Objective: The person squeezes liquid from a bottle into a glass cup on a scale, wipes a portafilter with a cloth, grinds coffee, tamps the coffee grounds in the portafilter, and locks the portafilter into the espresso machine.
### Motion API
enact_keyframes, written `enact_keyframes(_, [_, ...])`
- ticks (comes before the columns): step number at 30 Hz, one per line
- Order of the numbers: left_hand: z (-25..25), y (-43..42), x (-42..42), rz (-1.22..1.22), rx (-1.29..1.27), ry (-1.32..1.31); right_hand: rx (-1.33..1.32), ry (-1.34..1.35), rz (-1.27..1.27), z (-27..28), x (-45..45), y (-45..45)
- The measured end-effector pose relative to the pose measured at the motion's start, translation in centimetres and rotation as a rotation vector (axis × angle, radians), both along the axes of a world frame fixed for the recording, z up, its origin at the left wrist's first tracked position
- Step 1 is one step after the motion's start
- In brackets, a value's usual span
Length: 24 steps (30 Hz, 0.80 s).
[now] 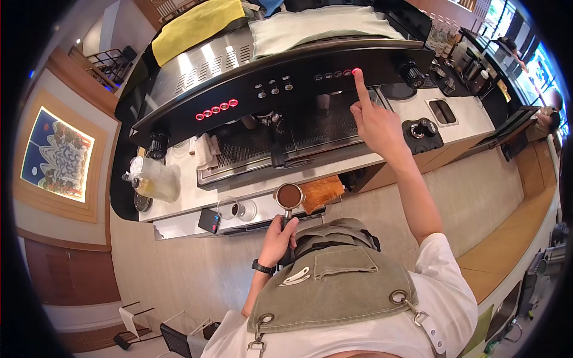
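Observation:
My left hand (279, 240) is wrapped round the handle of a portafilter (289, 196), whose basket holds brown coffee grounds and faces up. My right hand (377, 119) reaches up to the espresso machine (239, 89), its index finger stretched out and touching a red-lit button at the right end of the right-hand button row. The other fingers of that hand are curled, with nothing visible in them. A second portafilter (277, 149) is locked in the machine, its black handle pointing toward me.
An orange-brown cloth (323, 193) lies just right of the held portafilter. Left of it are a glass cup (228, 208) and a black scale (209, 220). Plastic bottles (156, 182) stand at the counter's left end. A tamper (422, 129) sits right. Another person (544, 121) is far right.

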State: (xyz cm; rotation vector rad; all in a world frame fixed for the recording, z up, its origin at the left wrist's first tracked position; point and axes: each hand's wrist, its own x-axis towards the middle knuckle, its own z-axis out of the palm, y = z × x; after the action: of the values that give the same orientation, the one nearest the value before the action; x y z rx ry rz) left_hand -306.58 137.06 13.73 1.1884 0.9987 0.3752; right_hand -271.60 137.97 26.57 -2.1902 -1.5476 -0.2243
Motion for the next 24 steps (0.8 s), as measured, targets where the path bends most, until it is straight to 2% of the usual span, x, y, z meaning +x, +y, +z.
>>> enact_keyframes(11, [-0.4,1.9,-2.3,-0.096,0.009,-0.009,-0.051,-0.038,-0.040,1.0,-1.1,0.0])
enact_keyframes(14, [-0.9,2.1,-3.0,-0.105,-0.001,-0.022,-0.042,-0.029,-0.082,2.8,-1.8,-0.6])
enact_keyframes(18, [-1.1,2.3,-4.1,-0.113,-0.004,-0.021,0.095,0.309,0.015,3.8,-0.9,-3.5])
enact_keyframes(20, [-1.2,2.5,-4.7,-0.110,-0.005,-0.022,-0.007,0.739,0.093,1.4,0.0,-5.7])
enact_keyframes(22, [-1.5,2.5,-5.5,-0.098,-0.012,-0.037,-0.168,1.029,0.112,-3.8,0.1,-7.9])
enact_keyframes(24, [-1.8,2.6,-6.2,-0.089,-0.016,-0.028,-0.311,1.313,0.047,-14.1,-1.0,-9.9])
